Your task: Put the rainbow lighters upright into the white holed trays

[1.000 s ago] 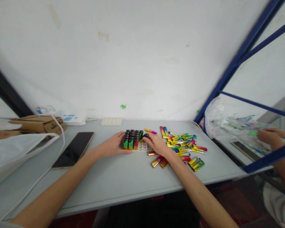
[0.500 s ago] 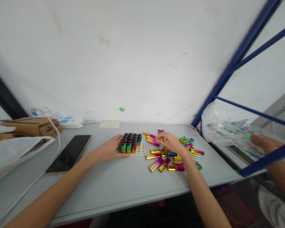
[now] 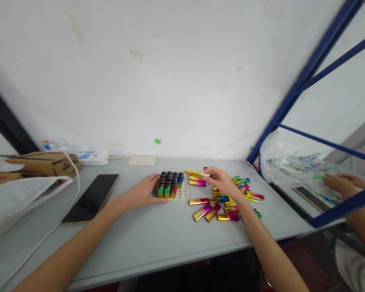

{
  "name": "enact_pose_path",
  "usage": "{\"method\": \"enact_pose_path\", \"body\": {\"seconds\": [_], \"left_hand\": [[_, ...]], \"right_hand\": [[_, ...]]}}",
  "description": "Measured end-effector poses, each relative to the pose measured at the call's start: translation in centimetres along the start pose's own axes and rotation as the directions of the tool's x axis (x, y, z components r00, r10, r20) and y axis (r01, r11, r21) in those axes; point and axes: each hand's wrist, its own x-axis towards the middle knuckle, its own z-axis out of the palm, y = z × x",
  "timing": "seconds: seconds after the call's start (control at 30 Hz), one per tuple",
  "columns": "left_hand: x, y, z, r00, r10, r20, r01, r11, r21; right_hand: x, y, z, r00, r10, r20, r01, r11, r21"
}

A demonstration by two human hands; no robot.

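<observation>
A gold lighter (image 3: pixel 197 174) lies nearly level between the thumb and fingers of the right hand (image 3: pixel 221 181), which pinches it just above the table (image 3: pixel 134 239), to the right of a white pocketed tray (image 3: pixel 183 193). Upright lighters (image 3: pixel 168 185) with black tops fill the tray's left part; bare round pockets show on its right. The left hand (image 3: pixel 144 190) is open and curved around the tray's left side — thumb along the near edge, fingers toward the back.

Right of the tray, shiny loose lighters (image 3: pixel 228 198) lie scattered in gold, red, pink, green and blue. A second white tray (image 3: pixel 142 159) rests near the wall (image 3: pixel 182 81). Farther left are a dark phone (image 3: pixel 91 198), a cardboard box (image 3: pixel 48 163) and a white plastic bag (image 3: pixel 21 202). At the far right, beyond a blue metal frame (image 3: pixel 292 94), another person's hands (image 3: pixel 339 184) are beside a clear plastic bag (image 3: pixel 281 162).
</observation>
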Motion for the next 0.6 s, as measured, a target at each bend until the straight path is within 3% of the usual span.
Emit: {"method": "enact_pose_path", "body": {"seconds": [0.1, 0.23, 0.47, 0.6], "left_hand": [[0.0, -0.1, 0.0, 1.000, 0.004, -0.011, -0.004, 1.000, 0.004], [-0.1, -0.1, -0.1, 1.000, 0.010, -0.003, -0.010, 1.000, 0.005], [-0.1, 0.2, -0.3, 1.000, 0.009, -0.011, -0.009, 1.000, -0.008], [-0.1, 0.3, -0.4, 1.000, 0.007, 0.008, -0.006, 1.000, -0.020]], "right_hand": [[1.9, -0.6, 1.6, 0.991, 0.069, -0.110, -0.044, 0.975, 0.219], [3.7, -1.0, 4.3, 0.967, 0.122, -0.224, -0.035, 0.932, 0.360], [2.7, -1.2, 8.0, 0.994, 0.110, -0.022, -0.089, 0.892, 0.442], [2.2, -0.8, 8.7, 0.994, 0.084, -0.066, -0.058, 0.941, 0.333]]}}
